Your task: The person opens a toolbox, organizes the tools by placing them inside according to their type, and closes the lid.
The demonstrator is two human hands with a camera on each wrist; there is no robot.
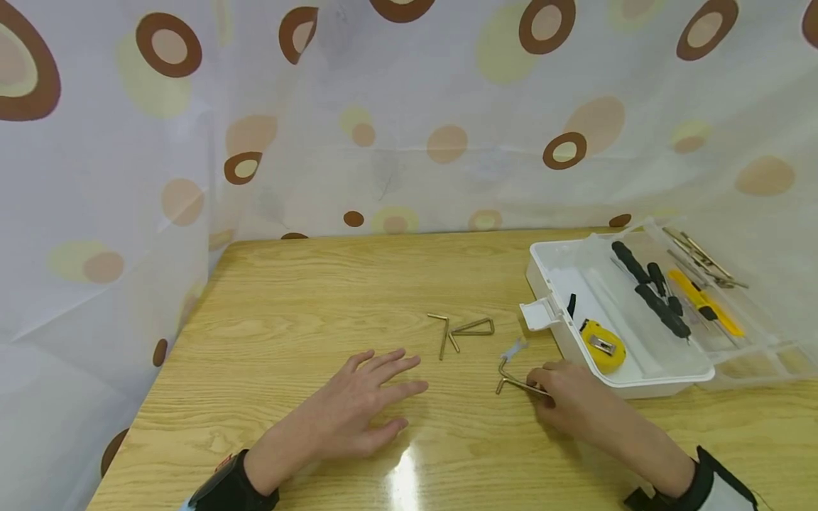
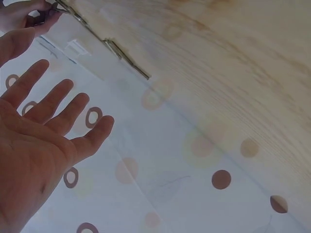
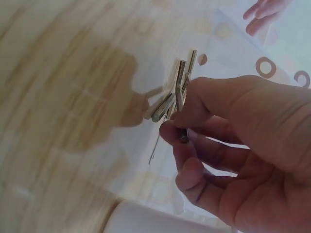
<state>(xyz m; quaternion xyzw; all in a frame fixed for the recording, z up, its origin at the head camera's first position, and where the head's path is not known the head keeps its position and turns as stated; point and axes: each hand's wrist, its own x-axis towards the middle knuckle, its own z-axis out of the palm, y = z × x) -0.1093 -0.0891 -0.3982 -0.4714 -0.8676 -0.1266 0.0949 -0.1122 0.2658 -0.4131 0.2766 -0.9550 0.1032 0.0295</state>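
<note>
My right hand [image 1: 565, 397] pinches a brass-coloured hex key [image 1: 525, 387] between thumb and fingers, low over the table beside the white box. Just beyond its short end lies another bent piece [image 1: 503, 369] with a scrap of clear plastic [image 1: 513, 349] at its tip. In the right wrist view the held key's end [image 3: 183, 136] pokes out below the fingertips. Several more hex keys [image 1: 473, 328] lie on the wood between the hands. My left hand [image 1: 358, 408] is spread over the table, fingers extended, holding nothing; its palm [image 2: 34, 150] shows in the left wrist view.
On the right stands a white toolbox [image 1: 639, 387] with its lid swung back. Inside are a yellow tape measure [image 1: 603, 346] and a small black piece [image 1: 571, 305]. The clear lid [image 1: 760, 358] bears black-handled screwdrivers [image 1: 661, 312], a yellow tool [image 1: 706, 301] and metal keys [image 1: 703, 259]. A patterned curtain [image 1: 396, 128] hangs behind.
</note>
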